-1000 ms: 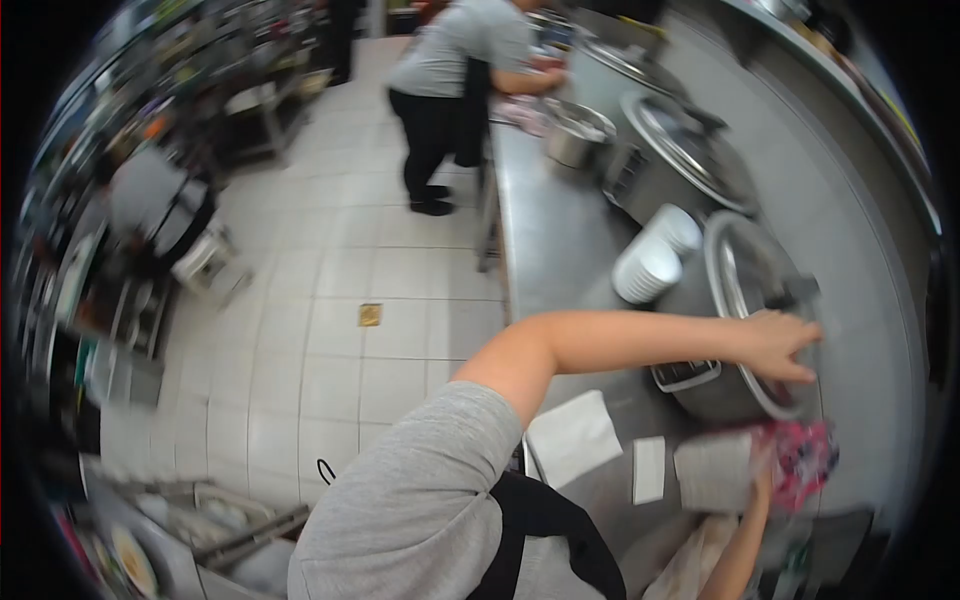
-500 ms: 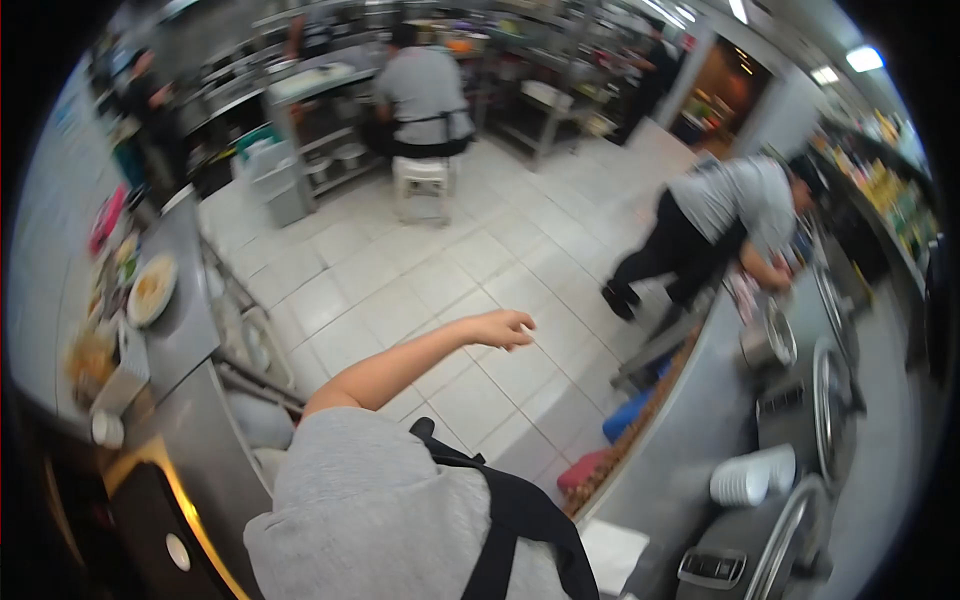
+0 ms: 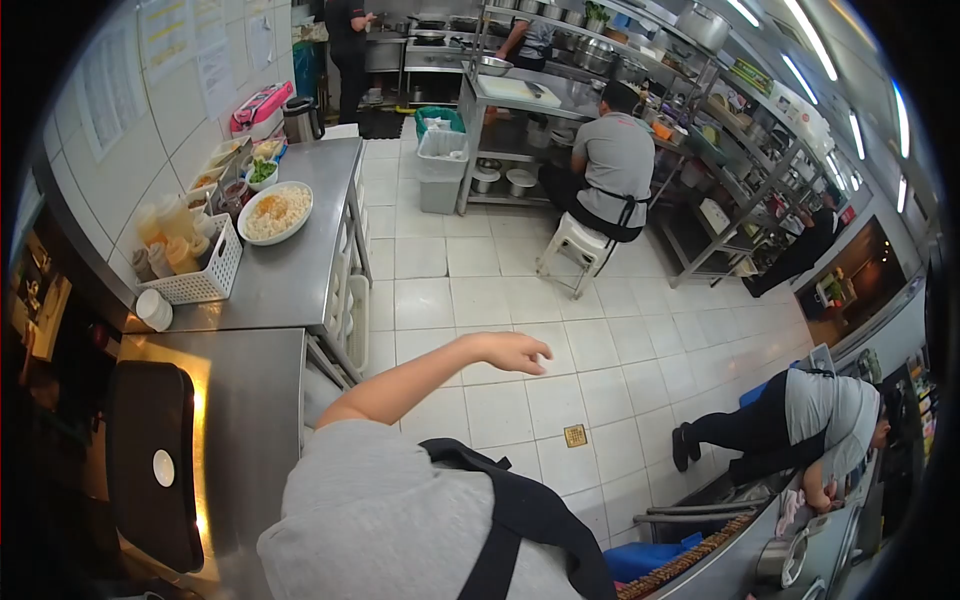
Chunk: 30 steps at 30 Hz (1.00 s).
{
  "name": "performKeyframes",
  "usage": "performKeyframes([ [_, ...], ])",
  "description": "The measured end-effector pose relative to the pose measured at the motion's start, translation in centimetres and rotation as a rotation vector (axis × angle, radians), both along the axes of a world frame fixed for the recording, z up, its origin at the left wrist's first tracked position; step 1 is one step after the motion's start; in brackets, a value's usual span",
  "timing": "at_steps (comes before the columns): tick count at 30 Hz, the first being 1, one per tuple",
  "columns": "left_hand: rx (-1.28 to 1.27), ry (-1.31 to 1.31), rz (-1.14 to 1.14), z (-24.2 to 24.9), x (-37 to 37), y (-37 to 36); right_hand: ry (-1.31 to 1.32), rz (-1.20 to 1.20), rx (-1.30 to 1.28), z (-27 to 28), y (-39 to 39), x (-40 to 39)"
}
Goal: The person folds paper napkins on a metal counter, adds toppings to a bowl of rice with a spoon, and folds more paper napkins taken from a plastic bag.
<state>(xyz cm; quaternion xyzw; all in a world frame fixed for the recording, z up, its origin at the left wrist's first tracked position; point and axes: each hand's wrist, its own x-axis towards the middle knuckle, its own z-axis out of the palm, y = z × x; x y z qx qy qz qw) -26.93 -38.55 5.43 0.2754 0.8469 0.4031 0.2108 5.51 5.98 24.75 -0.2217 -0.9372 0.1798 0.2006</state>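
Note:
My left hand (image 3: 515, 352) hangs out in front of me over the tiled floor (image 3: 480, 300). Its fingers are loosely bent and apart, with nothing visible in them, and it touches nothing. My right hand is out of the picture. To the left stands a steel counter (image 3: 300, 215). On it are a white bowl (image 3: 277, 213) of pale food with an orange patch and a white basket (image 3: 200, 280) of sauce bottles. Nearer me, a dark tray-like board (image 3: 150, 460) bearing a small white disc lies on a lit surface.
A person sits on a white stool (image 3: 580, 245) by a steel worktable (image 3: 520, 90). Another person (image 3: 830, 410) bends over the right counter. Grey bins (image 3: 440, 170) stand beyond the left counter. A floor drain (image 3: 575, 436) lies among the tiles.
My view has swung left, so the left counter shows more fully and the right counter has slid toward the lower right. My left hand keeps nearly the same pose.

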Motion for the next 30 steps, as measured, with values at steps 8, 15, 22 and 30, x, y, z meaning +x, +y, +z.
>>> performKeyframes([
  [8,0.007,-0.105,0.127,-1.2,3.1,-7.6,-0.238,0.725,-0.328,-10.3,-6.9,-19.7],
  [15,0.063,-0.119,0.068,-5.0,5.5,-6.1,-0.855,1.407,-0.262,-31.6,-20.8,-29.4],
  [22,-0.136,-0.382,0.252,-5.3,10.4,-11.3,-0.641,1.444,-0.194,-23.9,-24.6,-31.3],
  [30,0.569,-0.639,0.455,-16.0,16.5,-11.1,-1.024,1.478,-0.395,-21.3,-24.3,-31.4],
])
